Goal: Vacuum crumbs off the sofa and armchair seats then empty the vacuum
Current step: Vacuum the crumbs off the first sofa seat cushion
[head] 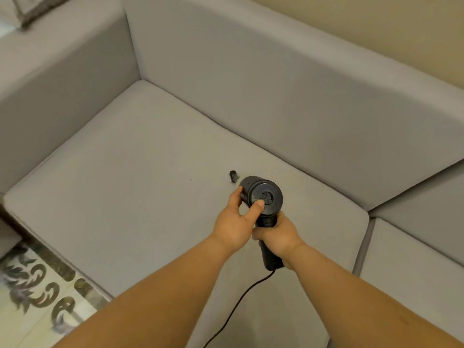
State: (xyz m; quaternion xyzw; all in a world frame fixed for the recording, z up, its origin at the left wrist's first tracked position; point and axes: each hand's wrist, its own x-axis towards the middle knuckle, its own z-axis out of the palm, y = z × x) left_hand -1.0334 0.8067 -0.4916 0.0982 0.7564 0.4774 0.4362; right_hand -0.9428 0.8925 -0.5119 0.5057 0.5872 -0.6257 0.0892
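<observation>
Grey fabric: the sofa (pixel 155 151) fills most of the view, with a wide seat cushion, a tall backrest behind it and an armrest at the left.
Vacuum: a black handheld vacuum (pixel 263 199) sits over the middle of the seat cushion, its round rear vent facing the camera and its body pointing down toward the fabric.
Nozzle: a narrow black nozzle tip (pixel 233 176) shows just beyond the vacuum body – it looks to be at the cushion surface, though contact cannot be told for sure.
Right hand: the right hand (pixel 278 234) is wrapped around the vacuum's handle, fingers curled tight on it.
Left hand: the left hand (pixel 237 222) steadies the body, fingers curled round its left side and thumb pressed on the rear vent.
Cord: a black cord (pixel 241 297) runs from the foot of the handle down across the cushion's front edge.
Crumb: one small dark speck (pixel 190 179) lies on the seat, left of the nozzle and apart from it.
Second cushion: another grey seat cushion (pixel 414 285) adjoins at the right – a seam divides the two.
Floor: patterned floor (pixel 37 297) shows at lower left.
Pillow: a grey pillow corner (pixel 27 11) sits at top left.
</observation>
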